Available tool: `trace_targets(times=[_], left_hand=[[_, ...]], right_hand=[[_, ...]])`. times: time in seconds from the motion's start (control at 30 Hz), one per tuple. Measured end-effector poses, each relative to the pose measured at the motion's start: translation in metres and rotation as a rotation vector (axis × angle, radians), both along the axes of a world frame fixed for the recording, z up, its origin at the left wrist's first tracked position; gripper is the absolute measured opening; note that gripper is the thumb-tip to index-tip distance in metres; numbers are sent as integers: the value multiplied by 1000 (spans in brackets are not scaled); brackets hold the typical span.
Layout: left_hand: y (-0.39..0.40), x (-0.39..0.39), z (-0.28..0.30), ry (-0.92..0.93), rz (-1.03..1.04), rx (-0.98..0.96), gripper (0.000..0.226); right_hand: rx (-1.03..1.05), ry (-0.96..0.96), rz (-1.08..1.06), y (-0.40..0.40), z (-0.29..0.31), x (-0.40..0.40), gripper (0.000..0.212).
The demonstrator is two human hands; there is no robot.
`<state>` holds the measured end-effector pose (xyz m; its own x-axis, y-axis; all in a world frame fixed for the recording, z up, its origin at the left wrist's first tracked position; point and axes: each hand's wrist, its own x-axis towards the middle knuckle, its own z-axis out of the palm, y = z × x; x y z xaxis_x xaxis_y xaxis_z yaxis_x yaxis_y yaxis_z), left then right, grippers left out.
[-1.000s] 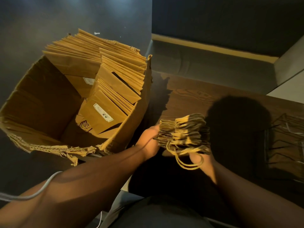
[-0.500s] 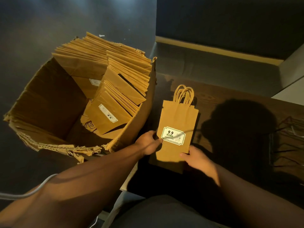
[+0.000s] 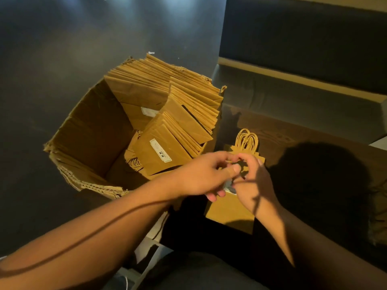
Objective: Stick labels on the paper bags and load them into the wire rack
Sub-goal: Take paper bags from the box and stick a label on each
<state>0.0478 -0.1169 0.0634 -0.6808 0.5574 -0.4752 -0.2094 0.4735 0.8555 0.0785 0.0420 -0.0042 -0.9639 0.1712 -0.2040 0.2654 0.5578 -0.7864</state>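
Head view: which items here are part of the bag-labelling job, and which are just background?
Job:
- paper bag stack flat on the table, twisted handles away from the person
- left hand and right hand meeting over it
- cardboard box of bags, one labelled

Background:
- bench seat
- dark floor
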Motion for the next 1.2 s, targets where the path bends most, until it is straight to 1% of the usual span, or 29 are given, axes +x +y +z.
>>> trace_targets(times=[0.07,0.13,0.17,0.23,0.3,0.33,0.4,0.47,0.6,0.73,0.83,0.97,1.07,1.13,1.2], left_hand=[[-28,-11,26,-10,60,45,33],[-60,-24,41,11,169,41,31],[-76,-31,44,28,225,30,31],[-108,-43,42,85,296,-52,30],[-135,-54,33,119,364,-141,27],[-146,-58,29,105,417,-149,26],[-160,-63,18,51,476,-121,25],[-165,-64,5,38,475,-99,26],[-159,-62,-21,161,517,-76,39],[-155,-59,-43,155,541,-42,48],[-153,-61,-51,193,481,-49,57],[-152,-63,-54,221,435,-41,69],[-152,-63,-54,236,406,-51,72],[-151,-63,-57,207,409,-27,75],[-150,-64,-60,140,447,41,77]], right_hand=[[-8,191,64,-28,20,1,34],[0,331,126,-55,35,0,33],[-3,375,159,-67,41,-2,34],[6,420,234,-89,46,-10,36],[68,413,294,-106,44,-20,35],[101,402,309,-113,42,-26,34],[142,387,338,-124,38,-35,34],[192,365,370,-129,34,-41,34],[278,293,344,-137,30,-44,40],[319,268,305,-143,28,-41,51],[396,344,278,-146,26,-39,52],[453,405,277,-147,21,-36,45],[465,430,291,-149,19,-35,41],[457,445,300,-149,18,-35,41],[443,458,305,-149,18,-36,40]])
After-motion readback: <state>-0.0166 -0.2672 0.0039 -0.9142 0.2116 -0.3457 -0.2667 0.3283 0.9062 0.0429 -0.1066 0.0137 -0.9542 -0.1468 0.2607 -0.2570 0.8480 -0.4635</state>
